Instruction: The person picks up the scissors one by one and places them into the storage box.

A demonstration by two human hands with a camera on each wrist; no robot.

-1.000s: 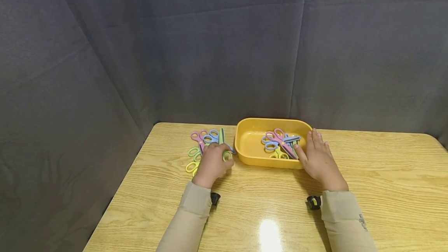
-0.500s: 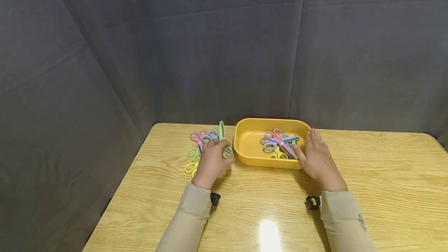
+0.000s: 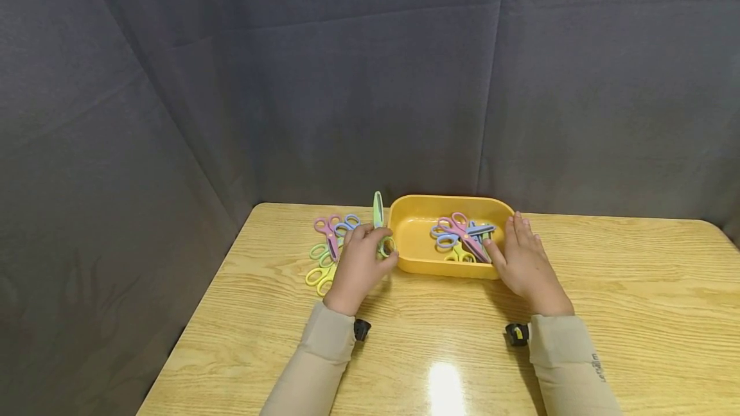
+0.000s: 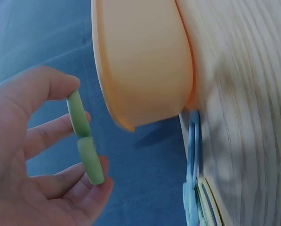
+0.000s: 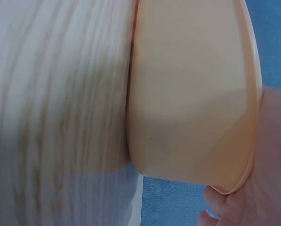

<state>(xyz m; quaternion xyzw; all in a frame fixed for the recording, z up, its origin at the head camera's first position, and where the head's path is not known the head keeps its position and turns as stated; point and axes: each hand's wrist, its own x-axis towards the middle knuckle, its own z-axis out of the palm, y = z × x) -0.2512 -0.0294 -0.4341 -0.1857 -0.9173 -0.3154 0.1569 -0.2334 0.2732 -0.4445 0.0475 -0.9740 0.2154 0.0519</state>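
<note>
In my left hand (image 3: 361, 265), the thumb and fingers pinch green-handled scissors (image 3: 378, 210), blades pointing up and away, near the left end of a yellow plastic bin (image 3: 428, 267). The left wrist view shows the green handles (image 4: 76, 113) edge-on between thumb and fingers, apart from the bin wall (image 4: 142, 61). My right hand (image 3: 528, 268) holds the bin's right end, with its thumb over the rim and its fingers extended along the outside. Inside the bin lie pink scissors (image 3: 462, 231), blue scissors (image 3: 445, 241) and yellow scissors (image 3: 460, 253), partly overlapping.
Left of the bin is a loose pile with pink scissors (image 3: 328, 230), blue scissors (image 3: 347, 225), green scissors (image 3: 318, 251) and yellow scissors (image 3: 316, 277). My left hand covers part of it. A grey curtain (image 3: 370, 95) hangs behind the wooden table (image 3: 636, 313).
My left hand has lifted the green scissors from the pile and carried them slightly right, up to the bin's left end. My right hand and the bin stay in place.
</note>
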